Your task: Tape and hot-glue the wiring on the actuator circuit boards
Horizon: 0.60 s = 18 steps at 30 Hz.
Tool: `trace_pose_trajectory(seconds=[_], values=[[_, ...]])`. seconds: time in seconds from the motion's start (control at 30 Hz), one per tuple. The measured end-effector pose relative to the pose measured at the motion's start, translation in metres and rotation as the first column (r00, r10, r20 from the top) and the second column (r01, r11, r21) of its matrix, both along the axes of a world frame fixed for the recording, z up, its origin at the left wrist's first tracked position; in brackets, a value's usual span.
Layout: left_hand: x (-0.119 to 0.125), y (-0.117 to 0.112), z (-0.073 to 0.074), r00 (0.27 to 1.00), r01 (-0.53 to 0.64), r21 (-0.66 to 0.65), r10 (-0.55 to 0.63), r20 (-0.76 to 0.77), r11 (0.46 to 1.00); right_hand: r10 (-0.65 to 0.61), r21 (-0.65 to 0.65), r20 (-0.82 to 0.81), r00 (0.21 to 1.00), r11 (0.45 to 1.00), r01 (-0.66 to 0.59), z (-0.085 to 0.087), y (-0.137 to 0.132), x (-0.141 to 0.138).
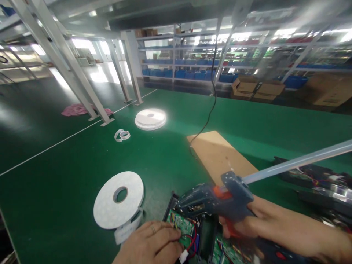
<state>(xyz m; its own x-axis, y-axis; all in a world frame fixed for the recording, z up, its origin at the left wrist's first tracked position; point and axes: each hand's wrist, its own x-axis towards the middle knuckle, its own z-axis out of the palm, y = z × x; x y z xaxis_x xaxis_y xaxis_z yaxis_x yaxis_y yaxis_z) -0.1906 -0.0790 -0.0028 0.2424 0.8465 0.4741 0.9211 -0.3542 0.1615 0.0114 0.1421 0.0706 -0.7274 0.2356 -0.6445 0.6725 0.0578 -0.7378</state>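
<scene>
My right hand [247,223] is wrapped round the grip of a blue-grey hot glue gun [217,201], a finger on its orange trigger. A long clear glue stick [299,161] sticks out of the gun's back toward the right. The nozzle points left and down at a green circuit board [183,225] in a black housing at the bottom centre. My left hand [151,244], fingers curled, presses on the coloured wires at the board's left edge, beside a small white connector [183,255].
A large white tape roll [118,200] lies just left of the board on the green table [68,176]. Further off are another white roll [150,118], small tape rings [121,135], a brown board [220,156], a black cable [211,102] and dark wired assemblies [316,183] at right.
</scene>
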Motion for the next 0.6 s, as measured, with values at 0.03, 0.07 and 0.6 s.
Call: trace_pose_trajectory(seconds=[0.03,0.07,0.6], values=[[0.000,0.000,-0.001,1.000,-0.002,-0.005,0.002,0.005,1.000,0.011,0.009,0.003,1.000,1.000,-0.011,-0.001,0.000,-0.001],[0.001,0.001,-0.002,1.000,-0.005,-0.003,0.005,0.009,1.000,0.019,0.019,0.007,1.000,1.000,-0.019,-0.001,0.000,-0.002],[0.004,-0.002,-0.012,0.998,-0.037,0.012,0.036,0.059,0.999,0.094,0.038,0.034,0.995,0.995,-0.095,-0.001,-0.002,-0.006]])
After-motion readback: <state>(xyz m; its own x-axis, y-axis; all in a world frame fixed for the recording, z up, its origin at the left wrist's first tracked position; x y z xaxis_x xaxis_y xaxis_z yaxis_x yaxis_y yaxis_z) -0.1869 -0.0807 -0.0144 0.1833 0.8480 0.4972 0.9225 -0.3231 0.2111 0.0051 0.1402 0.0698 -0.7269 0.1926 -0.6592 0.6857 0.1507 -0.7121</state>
